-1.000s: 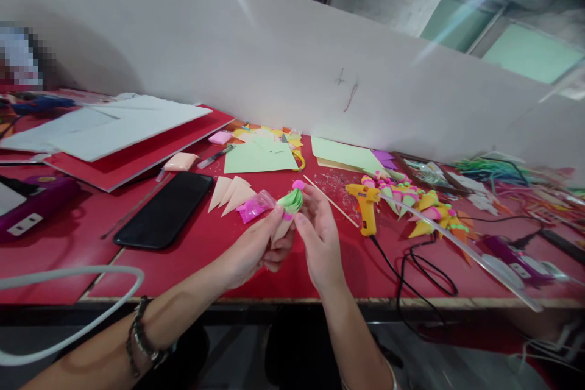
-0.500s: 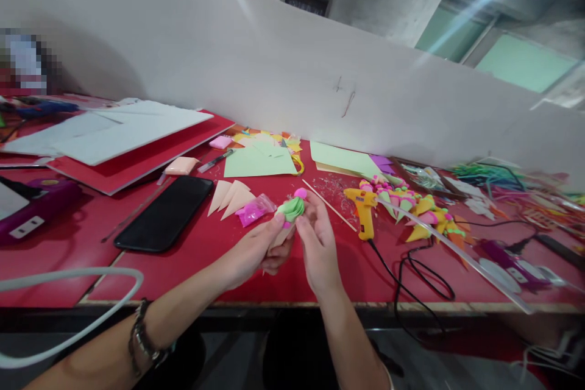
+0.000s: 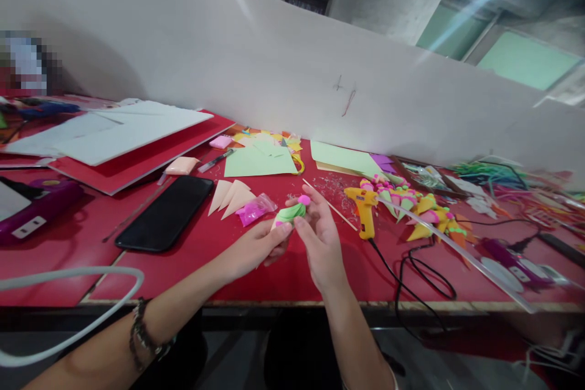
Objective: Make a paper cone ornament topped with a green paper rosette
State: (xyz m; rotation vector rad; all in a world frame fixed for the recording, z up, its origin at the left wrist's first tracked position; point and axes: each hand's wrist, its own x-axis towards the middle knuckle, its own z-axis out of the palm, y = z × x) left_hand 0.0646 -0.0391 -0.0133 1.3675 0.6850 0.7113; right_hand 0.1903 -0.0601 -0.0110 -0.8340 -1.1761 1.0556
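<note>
Between my two hands is a small craft ice cream cone [image 3: 291,214], with a ridged green clay swirl, a bright pink ball at its tip and a pink band below the green. My left hand [image 3: 267,241] is closed round the paper cone part, which its fingers mostly hide. The thumb and fingers of my right hand [image 3: 319,228] pinch the green swirl from the right side. Both hands are above the red table [image 3: 219,280]. Just behind them lie a bright pink clay packet [image 3: 256,209] and several pale paper cones [image 3: 231,196].
A yellow glue gun [image 3: 365,213] with a black cord stands to the right, near several finished cones [image 3: 427,219]. A thin wooden stick [image 3: 336,210] lies behind my right hand. At left are a black phone [image 3: 165,213] and white boards [image 3: 132,128]. Light green paper [image 3: 260,161] lies further back.
The cone has tilted, so its pink ball now sits slightly lower and further right. My left hand has turned a little with it, and my right hand's fingers have opened slightly round the top.
</note>
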